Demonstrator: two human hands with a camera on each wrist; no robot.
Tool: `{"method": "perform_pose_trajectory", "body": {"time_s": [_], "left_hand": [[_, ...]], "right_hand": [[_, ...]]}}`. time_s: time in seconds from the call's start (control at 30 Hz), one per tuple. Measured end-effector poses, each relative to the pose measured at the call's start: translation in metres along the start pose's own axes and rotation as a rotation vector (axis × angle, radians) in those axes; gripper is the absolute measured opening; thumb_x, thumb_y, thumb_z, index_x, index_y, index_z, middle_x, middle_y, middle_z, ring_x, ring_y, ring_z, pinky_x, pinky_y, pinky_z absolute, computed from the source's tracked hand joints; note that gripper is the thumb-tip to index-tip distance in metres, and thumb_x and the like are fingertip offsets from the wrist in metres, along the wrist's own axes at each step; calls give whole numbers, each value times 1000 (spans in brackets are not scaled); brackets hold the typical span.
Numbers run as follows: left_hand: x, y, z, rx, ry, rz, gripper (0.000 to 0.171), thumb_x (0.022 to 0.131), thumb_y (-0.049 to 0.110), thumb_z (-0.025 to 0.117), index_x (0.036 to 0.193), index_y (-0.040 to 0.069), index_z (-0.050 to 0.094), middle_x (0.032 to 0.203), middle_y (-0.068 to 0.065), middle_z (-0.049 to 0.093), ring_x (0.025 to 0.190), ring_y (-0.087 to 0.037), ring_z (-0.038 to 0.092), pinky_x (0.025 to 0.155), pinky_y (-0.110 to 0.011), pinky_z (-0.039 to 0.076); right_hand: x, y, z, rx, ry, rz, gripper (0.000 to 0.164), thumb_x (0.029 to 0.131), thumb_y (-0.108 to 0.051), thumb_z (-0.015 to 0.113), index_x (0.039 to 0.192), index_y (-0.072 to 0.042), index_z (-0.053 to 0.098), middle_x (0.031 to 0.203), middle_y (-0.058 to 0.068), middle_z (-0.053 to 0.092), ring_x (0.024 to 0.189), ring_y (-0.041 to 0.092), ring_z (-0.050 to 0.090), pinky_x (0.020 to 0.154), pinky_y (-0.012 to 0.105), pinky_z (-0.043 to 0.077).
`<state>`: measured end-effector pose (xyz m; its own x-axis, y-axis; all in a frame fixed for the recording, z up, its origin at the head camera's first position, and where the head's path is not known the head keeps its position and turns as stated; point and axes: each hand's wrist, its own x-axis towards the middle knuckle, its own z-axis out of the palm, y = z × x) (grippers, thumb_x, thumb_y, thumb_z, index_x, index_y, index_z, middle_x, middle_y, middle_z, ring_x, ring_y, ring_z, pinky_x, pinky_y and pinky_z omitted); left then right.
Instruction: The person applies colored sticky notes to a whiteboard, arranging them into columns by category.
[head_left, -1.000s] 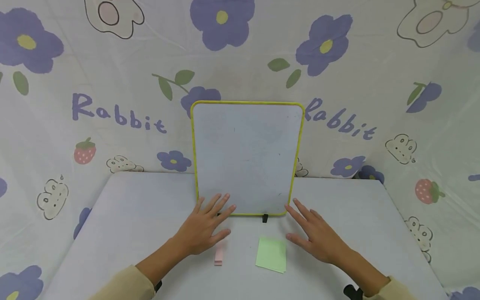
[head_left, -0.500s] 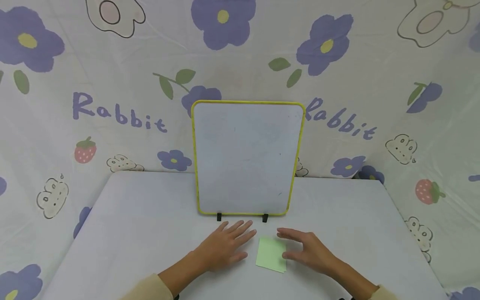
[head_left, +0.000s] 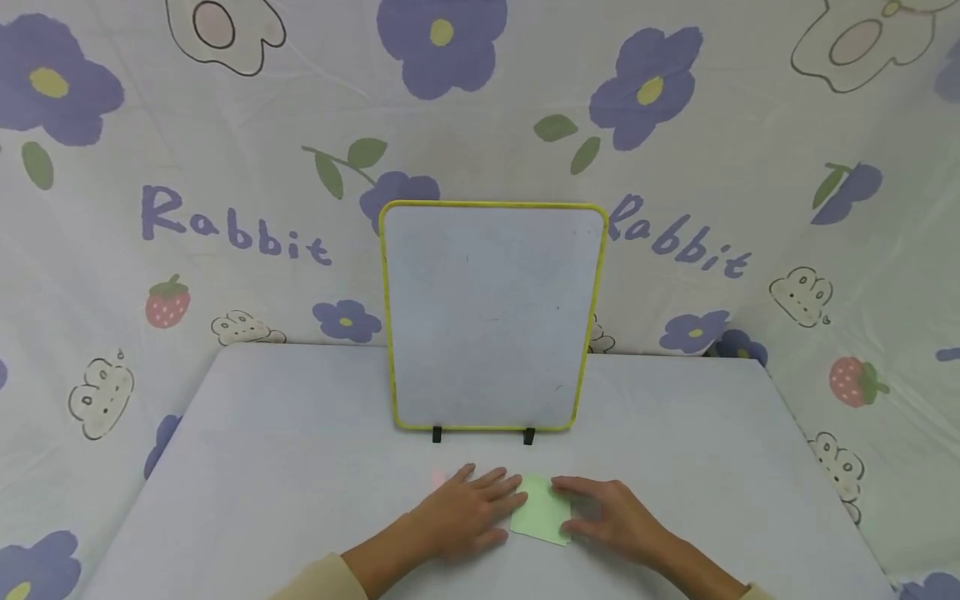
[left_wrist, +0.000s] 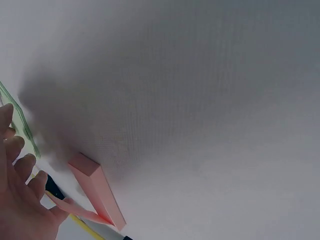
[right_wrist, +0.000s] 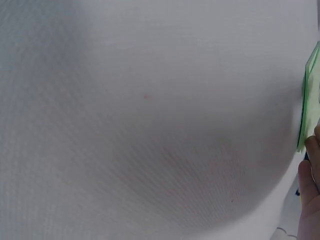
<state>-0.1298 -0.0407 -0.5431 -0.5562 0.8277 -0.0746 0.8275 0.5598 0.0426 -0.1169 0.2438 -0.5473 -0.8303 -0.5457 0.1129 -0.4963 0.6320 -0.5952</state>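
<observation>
Left hand (head_left: 465, 512): palm down, fingers straight and slightly spread, thumb apart; the fingertips reach over the left edge of a pale green square pad of paper sheets (head_left: 538, 521).
Right hand (head_left: 618, 517): thumb and forefinger stand apart at the pad's right edge, forefinger near its far corner, thumb near its near one; I cannot tell how firmly they touch.
Green pad: between the two hands, lying flat, thin and made of layers; at the corner by the right thumb the sheets do not line up exactly.
Pink paper: a narrow, straight-edged pink block (left_wrist: 102, 192) lies on the outer side of the left hand, mostly hidden from the head view; from its far end a thin pink flap (left_wrist: 82, 212) rises towards the fingers, contact unclear.
Board: beyond both hands, a rounded rectangular whiteboard with a yellow rim (head_left: 491, 317) stands upright on two small black feet (head_left: 529, 436), its face bearing a few tiny dark marks.
Worktop: a smooth white worktop (head_left: 262, 450) runs under and around both hands.
Backdrop: past the board, white cloth (head_left: 487, 150) printed with purple flowers, strawberries, rabbits and the word "Rabbit".
Sleeves: a beige sleeve (head_left: 322, 579) covers the forearm behind the left hand.
</observation>
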Motion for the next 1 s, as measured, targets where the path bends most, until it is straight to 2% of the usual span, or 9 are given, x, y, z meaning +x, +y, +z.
{"method": "perform_pose_trajectory", "body": {"time_s": [0.13,0.33,0.67,0.87,1.0], "left_hand": [[3,1,1,17,-28,-3,55,104,49,43,154,26,39,159,4,35,146,-18,33,112,-51,33],[6,-1,4,53,-12,-8,55,103,50,43,153,28,41,158,5,37,145,-17,33,111,-52,34],[4,-1,-1,15,-20,0,54,102,47,47,152,27,43,158,4,38,146,-19,33,110,-53,35],[2,0,-2,23,-37,-4,56,102,48,48,154,28,39,159,5,35,146,-18,33,110,-51,36],[0,0,0,30,-43,-7,57,102,47,47,155,27,37,160,6,33,146,-17,32,111,-50,36]], "right_hand": [[-1,2,3,-26,25,-33,53,79,-25,84,126,-7,67,123,3,70,115,19,65,93,40,53],[-2,4,6,-51,62,-93,52,79,-24,84,125,-7,67,120,5,71,111,22,67,90,40,54],[-3,6,8,-104,98,-169,52,75,-20,86,122,-6,68,117,5,72,107,23,68,88,42,54],[-3,7,9,-114,80,-168,51,76,-21,85,122,-6,68,117,5,72,107,23,69,88,42,55],[-2,7,8,-122,56,-134,49,78,-21,84,122,-6,68,118,5,72,108,23,68,88,43,54]]}}
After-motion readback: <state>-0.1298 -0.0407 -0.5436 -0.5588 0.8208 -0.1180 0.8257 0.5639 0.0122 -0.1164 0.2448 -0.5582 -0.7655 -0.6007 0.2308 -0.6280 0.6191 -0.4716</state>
